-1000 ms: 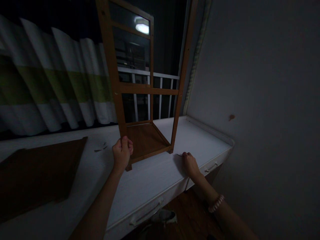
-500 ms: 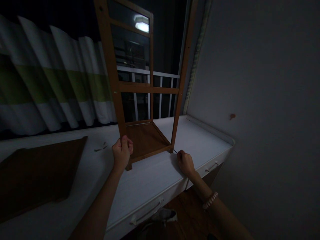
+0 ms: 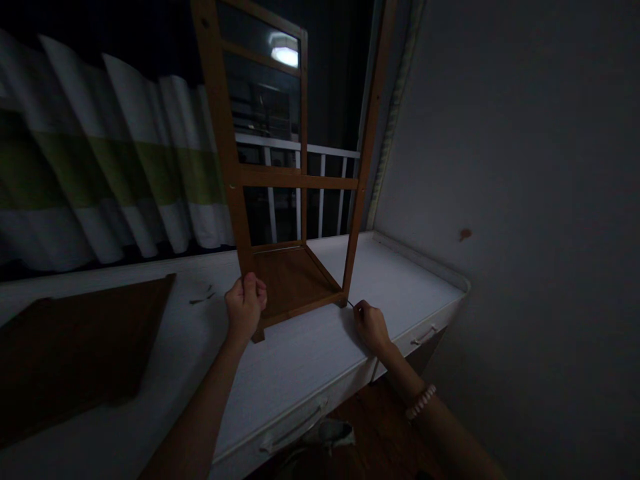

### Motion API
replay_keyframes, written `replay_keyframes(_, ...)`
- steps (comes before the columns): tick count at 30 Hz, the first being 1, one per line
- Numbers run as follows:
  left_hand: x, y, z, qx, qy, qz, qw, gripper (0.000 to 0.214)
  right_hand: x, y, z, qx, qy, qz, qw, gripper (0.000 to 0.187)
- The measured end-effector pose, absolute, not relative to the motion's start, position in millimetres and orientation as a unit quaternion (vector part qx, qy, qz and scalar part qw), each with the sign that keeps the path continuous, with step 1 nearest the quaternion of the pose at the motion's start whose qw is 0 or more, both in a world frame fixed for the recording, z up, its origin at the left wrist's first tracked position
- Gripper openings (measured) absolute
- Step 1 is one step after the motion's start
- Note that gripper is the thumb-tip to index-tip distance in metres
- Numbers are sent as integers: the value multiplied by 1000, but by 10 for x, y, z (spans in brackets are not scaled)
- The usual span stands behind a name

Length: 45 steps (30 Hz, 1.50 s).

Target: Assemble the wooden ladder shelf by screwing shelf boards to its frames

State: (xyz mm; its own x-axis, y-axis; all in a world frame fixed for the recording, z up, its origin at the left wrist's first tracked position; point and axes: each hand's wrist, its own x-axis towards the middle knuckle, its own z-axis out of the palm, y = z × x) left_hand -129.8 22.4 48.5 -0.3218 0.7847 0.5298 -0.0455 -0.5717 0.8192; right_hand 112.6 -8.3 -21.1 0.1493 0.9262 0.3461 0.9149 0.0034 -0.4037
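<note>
Brown wood forms the upright frame (image 3: 295,179) before you, which stands on the white desk (image 3: 400,270) with a flat bottom shelf (image 3: 295,280) set low between its posts. Your left hand (image 3: 244,308) is closed around the frame's near left post, just above its foot, fingers curled in with no gap showing. Your right hand (image 3: 371,328) is just beside the frame's near right foot, fingertips pinched together on a thin dark rod (image 3: 351,304); its tip meets that foot, though you can't tell in this dim light whether it sits in a hole. A beaded bracelet (image 3: 421,401) circles your right wrist. Left of the frame lie a few small slivers (image 3: 203,299) and, farther out, a flat brown panel (image 3: 80,353). Behind the frame, to its left, hangs a striped curtain (image 3: 115,160).
</note>
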Motion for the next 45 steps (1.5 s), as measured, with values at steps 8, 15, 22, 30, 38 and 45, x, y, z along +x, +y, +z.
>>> replay_keyframes(8, -1312, 264, 447, 509, 347, 729, 298, 42, 1096, -94, -167, -712, -664, -16, 226, 21)
replay_keyframes(15, -1304, 226, 480, 511, 363, 723, 290, 42, 1016, -87, -67, -718, -672, -42, 174, 21)
replay_keyframes(22, -1303, 235, 467, 510, 357, 726, 292, 40, 1008, -2, -169, -705, -622, 55, 337, 22)
replay_keyframes(30, -1305, 239, 468, 511, 358, 725, 293, 41, 1057, 110, -202, -610, -406, 401, 550, 15)
replay_keyframes(38, -1296, 219, 486, 508, 351, 728, 297, 41, 1011, 99, -175, -581, -409, 448, 542, 16)
replay_keyframes(45, -1299, 233, 473, 505, 362, 724, 301, 40, 910, -25, -121, -720, -612, 109, 308, 32)
